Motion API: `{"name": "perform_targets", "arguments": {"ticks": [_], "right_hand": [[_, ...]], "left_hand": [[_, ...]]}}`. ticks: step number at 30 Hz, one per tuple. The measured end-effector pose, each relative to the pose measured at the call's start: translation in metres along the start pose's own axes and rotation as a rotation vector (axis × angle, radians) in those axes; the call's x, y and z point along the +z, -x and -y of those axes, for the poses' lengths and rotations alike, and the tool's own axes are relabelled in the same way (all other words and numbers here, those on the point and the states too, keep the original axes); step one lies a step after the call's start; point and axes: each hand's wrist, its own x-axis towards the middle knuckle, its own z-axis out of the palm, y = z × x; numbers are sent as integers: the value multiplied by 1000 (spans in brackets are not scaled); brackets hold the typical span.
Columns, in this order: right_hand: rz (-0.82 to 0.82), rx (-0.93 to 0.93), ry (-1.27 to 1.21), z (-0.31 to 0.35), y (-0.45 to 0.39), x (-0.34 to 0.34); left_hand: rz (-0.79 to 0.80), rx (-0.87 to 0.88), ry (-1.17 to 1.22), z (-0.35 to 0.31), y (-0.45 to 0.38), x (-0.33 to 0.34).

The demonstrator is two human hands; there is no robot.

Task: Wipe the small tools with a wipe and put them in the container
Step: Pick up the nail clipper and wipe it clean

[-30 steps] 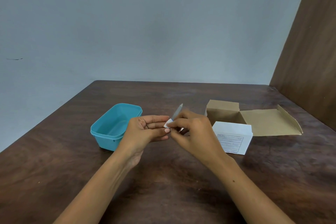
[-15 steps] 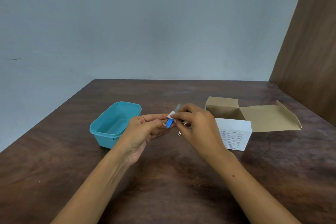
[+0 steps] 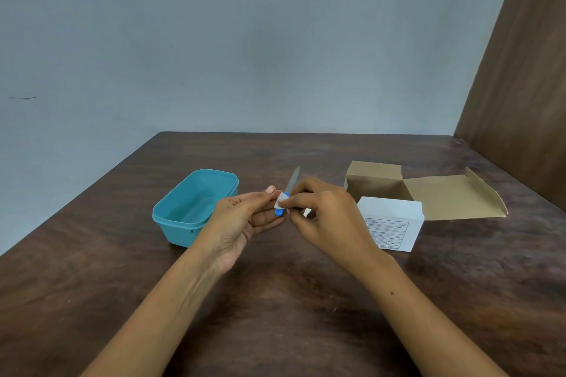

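My left hand [image 3: 245,217] pinches a small nail file [image 3: 292,179] by its blue handle, with the grey blade pointing up and away. My right hand [image 3: 324,217] pinches a small white wipe [image 3: 282,199] folded round the file just above the handle. Both hands hover over the middle of the dark wooden table [image 3: 275,315]. A teal plastic container [image 3: 190,208] stands open and looks empty just left of my left hand.
An open brown cardboard box [image 3: 428,196] with its flap spread out lies to the right, its white printed side facing me. A brown wooden panel [image 3: 520,101] rises at the far right. A pale wall stands behind the table.
The wipe slid along the file, down to near the blue handle, so more of the grey blade shows above my fingers. Both hands stayed close together over the table.
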Motion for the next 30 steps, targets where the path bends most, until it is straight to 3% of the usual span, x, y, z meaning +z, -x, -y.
{"name": "perform_targets", "arguments": {"ticks": [7,12,25,30], "right_hand": [[97,-74,-31,0,0,-4],[-36,-39,-21,-1,-1,0],[-250,119,5,-10,-2,0],[-82,-1,17,-1,0,2]], "left_hand": [[-19,-9,-80,1,0,-1],[-9,-11,-44,-2,0,0],[-1,31,-268,0,3,0],[-29,98,-266,-1,4,-1]]}}
